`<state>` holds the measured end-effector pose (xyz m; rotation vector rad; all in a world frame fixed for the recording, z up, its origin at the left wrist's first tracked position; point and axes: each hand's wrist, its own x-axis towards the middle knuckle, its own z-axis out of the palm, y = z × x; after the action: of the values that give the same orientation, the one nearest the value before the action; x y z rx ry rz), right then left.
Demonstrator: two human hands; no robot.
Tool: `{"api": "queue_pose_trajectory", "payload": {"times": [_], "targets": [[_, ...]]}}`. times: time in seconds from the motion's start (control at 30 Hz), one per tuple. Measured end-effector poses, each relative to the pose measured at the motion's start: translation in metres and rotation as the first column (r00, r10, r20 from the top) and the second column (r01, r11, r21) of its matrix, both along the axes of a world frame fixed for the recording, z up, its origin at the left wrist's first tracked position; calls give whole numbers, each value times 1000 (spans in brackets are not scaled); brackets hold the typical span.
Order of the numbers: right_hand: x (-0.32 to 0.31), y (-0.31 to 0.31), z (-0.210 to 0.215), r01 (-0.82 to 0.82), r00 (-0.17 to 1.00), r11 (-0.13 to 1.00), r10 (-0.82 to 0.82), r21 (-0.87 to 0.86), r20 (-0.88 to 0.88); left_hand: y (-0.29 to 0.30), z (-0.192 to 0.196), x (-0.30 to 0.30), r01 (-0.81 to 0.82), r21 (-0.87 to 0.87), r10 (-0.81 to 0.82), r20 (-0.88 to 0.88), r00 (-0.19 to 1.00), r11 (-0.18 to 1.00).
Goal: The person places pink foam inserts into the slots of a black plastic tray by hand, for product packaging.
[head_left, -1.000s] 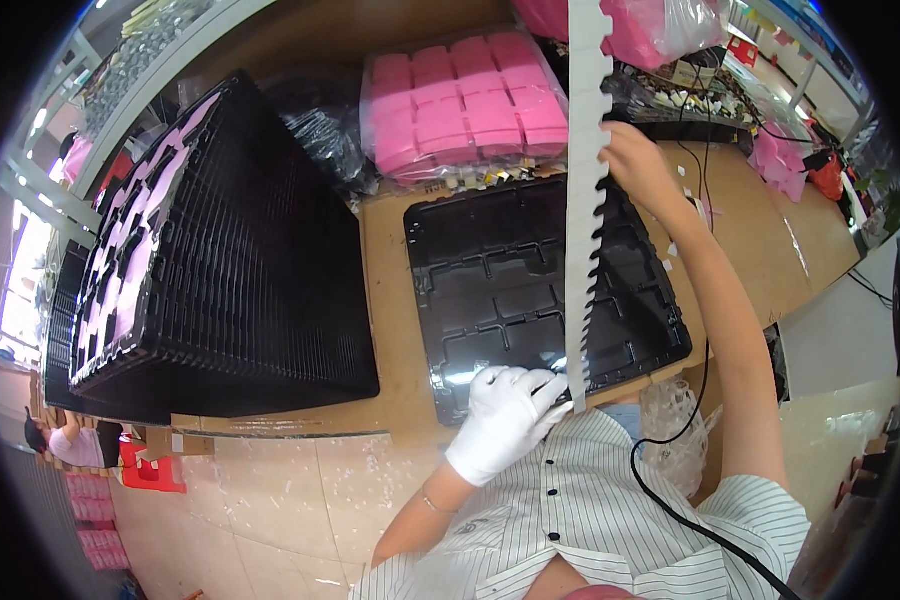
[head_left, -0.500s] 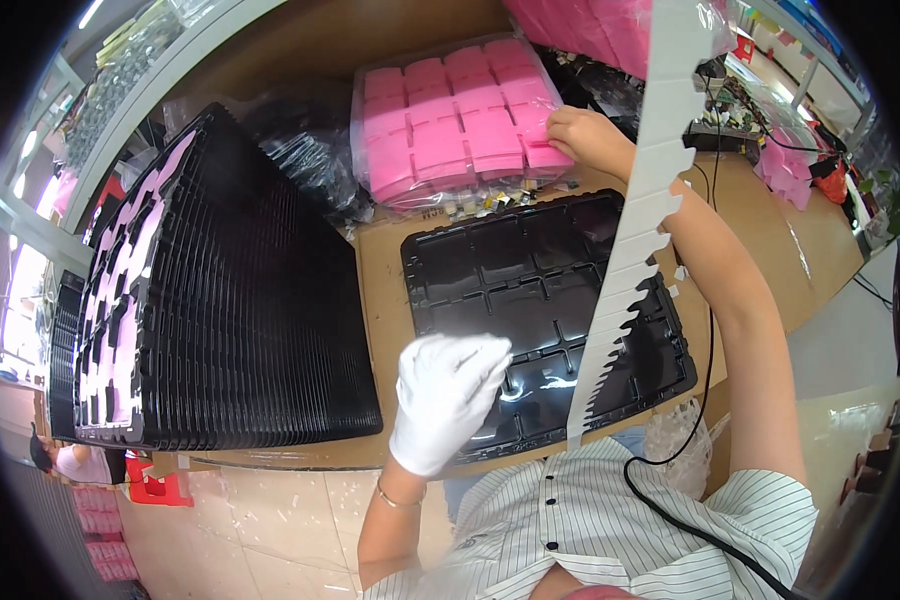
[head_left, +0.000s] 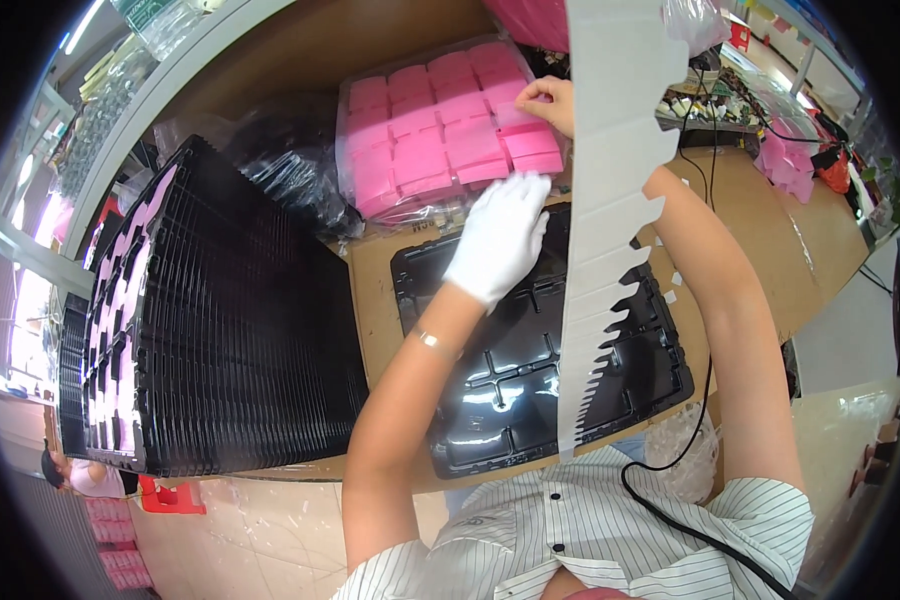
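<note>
tall stack of black trays [head_left: 220, 330] fills the tabletop's [head_left: 370, 290] left edge. left hand [head_left: 498, 238], white-gloved, is spread flat with fingers loose, over the pink foam pads [head_left: 430, 140] at the back edge, gripping nothing. right hand [head_left: 550, 102], bare, pinches a pad's corner. black tray [head_left: 530, 370] sits at the front edge.

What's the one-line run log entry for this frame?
left hand: gloved, over black tray, fingertips near pink pads | right hand: bare, pinching a pink pad | white notched strip: hanging over tray
</note>
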<state>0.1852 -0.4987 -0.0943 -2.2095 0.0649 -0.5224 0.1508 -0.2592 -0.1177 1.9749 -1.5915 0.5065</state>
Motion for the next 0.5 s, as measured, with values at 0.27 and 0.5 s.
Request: {"api": "queue_pose_trajectory", "payload": {"times": [0.27,0.5], "targets": [[-65,46,-14,72,944,997,-80,37,321,-38,-37,57,-498,146,449,274,850,855],[-153,57,-25,-182,965,212,228,960,133,26,-59,-7,9,-186,-167,-859,484,982]]}}
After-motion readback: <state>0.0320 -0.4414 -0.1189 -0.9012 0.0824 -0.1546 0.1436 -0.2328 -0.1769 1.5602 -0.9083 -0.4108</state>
